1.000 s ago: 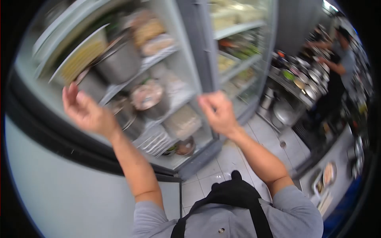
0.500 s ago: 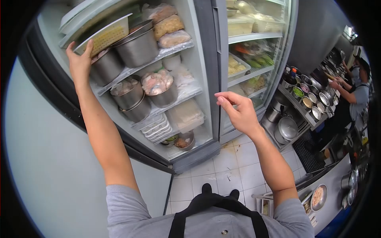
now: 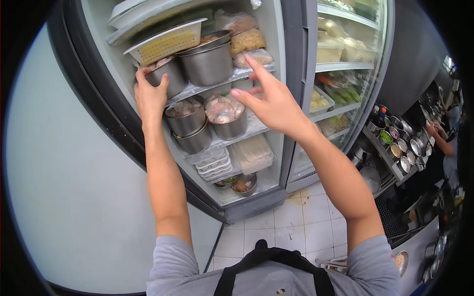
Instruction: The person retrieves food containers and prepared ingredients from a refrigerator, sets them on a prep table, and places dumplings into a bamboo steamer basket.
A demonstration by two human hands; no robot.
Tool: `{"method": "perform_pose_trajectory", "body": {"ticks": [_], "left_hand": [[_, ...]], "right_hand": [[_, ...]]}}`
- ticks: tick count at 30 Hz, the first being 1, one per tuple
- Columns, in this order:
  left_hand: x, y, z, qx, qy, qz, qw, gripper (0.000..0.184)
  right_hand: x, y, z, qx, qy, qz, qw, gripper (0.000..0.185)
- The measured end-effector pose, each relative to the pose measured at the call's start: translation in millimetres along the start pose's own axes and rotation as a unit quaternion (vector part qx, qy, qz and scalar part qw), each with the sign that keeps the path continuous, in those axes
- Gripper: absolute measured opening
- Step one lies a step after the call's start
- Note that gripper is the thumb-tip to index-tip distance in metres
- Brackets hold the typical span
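Note:
Inside an opened fridge, my left hand (image 3: 151, 93) is at the side of a metal pot (image 3: 170, 78) on the upper shelf, thumb and fingers apart against its wall. A yellow-and-white perforated basket (image 3: 165, 44) rests tilted above that pot. Beside it stands a larger metal pot (image 3: 206, 64). My right hand (image 3: 266, 96) hangs in front of the shelves, fingers spread and holding nothing. Bagged food (image 3: 248, 40) is stacked behind its fingertips. Below, a pot of bagged meat (image 3: 226, 113) and two stacked pots (image 3: 187, 123) sit on the middle shelf.
White trays (image 3: 215, 165) and a plastic container (image 3: 252, 154) are lower in the fridge. The open door (image 3: 74, 148) is at left. A glass-door fridge (image 3: 345, 64) stands at right, then a counter with small bowls (image 3: 402, 145). A co-worker (image 3: 444, 143) is at far right.
My left hand has moved from the basket's edge down to the pot beneath it. My right hand has risen toward the shelves, its fingers spreading. The view has shifted, showing the fridge further right.

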State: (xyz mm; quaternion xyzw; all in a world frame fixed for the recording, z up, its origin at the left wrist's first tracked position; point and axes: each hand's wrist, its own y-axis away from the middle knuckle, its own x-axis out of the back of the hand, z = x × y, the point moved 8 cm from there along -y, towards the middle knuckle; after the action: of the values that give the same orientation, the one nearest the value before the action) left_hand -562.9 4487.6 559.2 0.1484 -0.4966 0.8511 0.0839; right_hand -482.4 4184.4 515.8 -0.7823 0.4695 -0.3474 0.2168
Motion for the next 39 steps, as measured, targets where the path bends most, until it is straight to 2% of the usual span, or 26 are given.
{"method": "perform_pose_trajectory", "body": {"ticks": [2, 5, 8, 13, 15, 18, 22, 24, 25, 27, 28, 29, 30, 31, 32, 34, 35, 36, 37, 38, 39], "left_hand": [[-8, -5, -5, 0.017, 0.022, -0.005, 1.000, 0.058], [-19, -9, -8, 0.060, -0.040, -0.026, 0.997, 0.061], [-24, -13, -16, 0.042, -0.042, -0.013, 0.998, 0.064], [-23, -13, -9, 0.055, -0.051, -0.019, 0.997, 0.063], [-23, -13, -9, 0.045, -0.041, -0.001, 0.998, 0.064], [-24, -11, -11, 0.048, -0.047, 0.011, 0.998, 0.065], [-27, -13, -16, 0.051, -0.053, 0.002, 0.997, 0.066], [-25, -14, -15, 0.031, -0.058, 0.018, 0.998, 0.068], [-30, -20, -24, -0.017, -0.045, 0.044, 0.998, 0.067], [-26, -25, -17, -0.066, 0.011, -0.019, 0.998, 0.065], [-32, -30, -21, -0.128, -0.013, 0.003, 0.992, 0.065], [-35, -31, -23, -0.139, -0.028, 0.031, 0.989, 0.049], [-39, -37, -32, -0.198, -0.018, 0.056, 0.978, 0.057], [-40, -31, -33, -0.176, -0.076, 0.069, 0.979, 0.063], [-42, -29, -36, -0.261, -0.069, 0.093, 0.958, 0.067], [-44, -15, -42, -0.274, -0.062, 0.152, 0.948, 0.068], [-38, 5, -26, -0.281, -0.048, 0.179, 0.942, 0.072], [-45, 15, -29, -0.252, -0.053, 0.152, 0.954, 0.075], [-66, 14, -55, -0.218, -0.063, 0.155, 0.962, 0.074], [-70, 21, -53, -0.158, -0.115, 0.134, 0.972, 0.077], [-73, 18, -57, -0.168, -0.074, 0.163, 0.969, 0.079]], "right_hand": [[-10, -35, -7, 0.082, 0.078, 0.017, 0.993, 0.092], [-26, -84, -4, 0.062, 0.152, 0.006, 0.986, 0.097], [-36, -115, 3, 0.038, 0.206, 0.002, 0.978, 0.099], [-44, -136, 18, 0.009, 0.203, -0.001, 0.979, 0.081], [-47, -141, 19, 0.043, 0.195, 0.010, 0.980, 0.077], [-47, -138, 23, -0.011, 0.203, -0.004, 0.979, 0.081], [-44, -132, 19, 0.004, 0.209, -0.015, 0.978, 0.091], [-40, -126, 19, 0.033, 0.204, -0.009, 0.978, 0.101], [-38, -119, 16, 0.046, 0.207, -0.001, 0.977, 0.102], [-26, -83, -5, 0.170, 0.143, 0.069, 0.973, 0.097], [-17, -54, -11, 0.150, 0.110, 0.075, 0.980, 0.095], [-12, -24, -9, 0.149, 0.048, 0.090, 0.984, 0.087], [-3, 11, -10, 0.181, 0.050, 0.138, 0.973, 0.077], [5, 54, -4, 0.167, 0.054, 0.128, 0.976, 0.068], [15, 91, 2, 0.155, 0.052, 0.116, 0.980, 0.059], [32, 174, 32, 0.029, 0.013, 0.031, 0.999, 0.043], [48, 218, 53, -0.043, 0.033, 0.066, 0.996, 0.037], [60, 258, 78, -0.108, 0.046, 0.093, 0.989, 0.031], [79, 300, 101, -0.172, 0.040, 0.148, 0.973, 0.032], [94, 340, 119, -0.232, 0.029, 0.196, 0.952, 0.034], [108, 377, 128, -0.296, 0.048, 0.239, 0.924, 0.033]]}}
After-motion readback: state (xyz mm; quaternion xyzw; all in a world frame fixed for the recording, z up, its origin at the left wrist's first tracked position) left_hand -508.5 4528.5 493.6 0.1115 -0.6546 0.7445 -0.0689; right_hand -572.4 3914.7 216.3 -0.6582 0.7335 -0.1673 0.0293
